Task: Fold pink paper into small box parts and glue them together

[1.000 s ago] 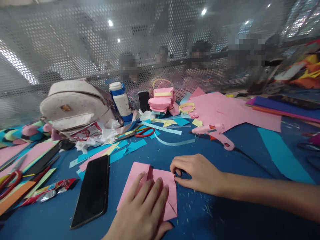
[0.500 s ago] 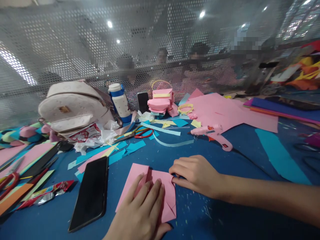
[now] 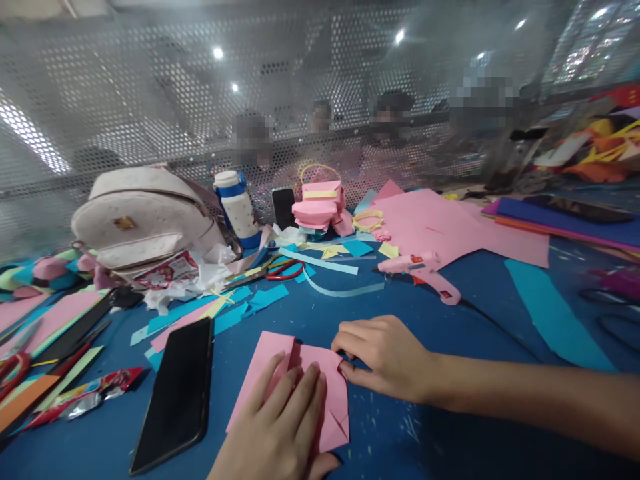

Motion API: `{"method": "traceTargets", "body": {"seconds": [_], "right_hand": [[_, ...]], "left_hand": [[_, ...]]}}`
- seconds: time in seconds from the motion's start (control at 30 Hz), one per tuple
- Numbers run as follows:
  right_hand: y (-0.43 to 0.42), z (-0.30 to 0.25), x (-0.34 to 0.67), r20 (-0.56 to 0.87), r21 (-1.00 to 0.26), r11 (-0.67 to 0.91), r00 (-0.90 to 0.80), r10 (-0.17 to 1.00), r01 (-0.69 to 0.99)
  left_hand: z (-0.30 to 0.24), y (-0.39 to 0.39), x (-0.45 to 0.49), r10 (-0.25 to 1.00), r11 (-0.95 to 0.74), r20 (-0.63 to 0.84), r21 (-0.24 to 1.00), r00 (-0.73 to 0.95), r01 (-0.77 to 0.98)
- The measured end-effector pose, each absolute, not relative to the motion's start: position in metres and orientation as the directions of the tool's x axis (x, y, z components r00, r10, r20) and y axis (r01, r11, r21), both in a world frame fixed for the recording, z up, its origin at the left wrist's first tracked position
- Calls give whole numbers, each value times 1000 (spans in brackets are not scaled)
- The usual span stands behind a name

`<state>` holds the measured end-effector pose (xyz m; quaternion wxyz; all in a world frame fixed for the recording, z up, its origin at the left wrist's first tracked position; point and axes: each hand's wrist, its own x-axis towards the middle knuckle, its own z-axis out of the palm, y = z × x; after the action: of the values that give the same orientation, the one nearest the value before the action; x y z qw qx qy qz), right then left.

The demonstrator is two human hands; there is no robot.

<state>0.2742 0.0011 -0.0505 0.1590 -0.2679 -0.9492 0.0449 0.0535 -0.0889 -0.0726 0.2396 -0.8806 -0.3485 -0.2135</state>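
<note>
A folded piece of pink paper (image 3: 336, 400) lies on the blue table in front of me, its upper left part doubled over. My left hand (image 3: 280, 420) rests flat across its middle, fingers stretched out and pressing it down. At the paper's upper right corner is my right hand (image 3: 383, 357), with curled fingers and thumb pinching the edge, which bends up a little there. A crease and a small slit show near the lower right corner. Left of the paper lies a black smartphone (image 3: 175, 393).
Behind stand a white backpack (image 3: 145, 213), a bottle (image 3: 237, 210) and a small pink paper bag (image 3: 320, 207). A pink glue gun (image 3: 423, 273) with its cord lies to the right. Red-handled scissors (image 3: 285, 268), paper strips (image 3: 345, 291) and a snack wrapper (image 3: 83, 397) are scattered about.
My right hand has closed in slightly on the paper's upper right corner, which now bends up more. My left hand stays flat on the paper. The whole view has shifted slightly.
</note>
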Motion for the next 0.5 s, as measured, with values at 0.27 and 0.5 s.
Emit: {"method": "traceTargets", "body": {"seconds": [0.27, 0.5], "right_hand": [[0, -50, 273, 218, -347, 787, -773, 596, 510], [3, -51, 274, 207, -225, 834, -812, 546, 503]], "left_hand": [[-72, -88, 48, 509, -629, 453, -385, 732, 675], [-63, -86, 48, 478, -635, 462, -405, 747, 658]]}}
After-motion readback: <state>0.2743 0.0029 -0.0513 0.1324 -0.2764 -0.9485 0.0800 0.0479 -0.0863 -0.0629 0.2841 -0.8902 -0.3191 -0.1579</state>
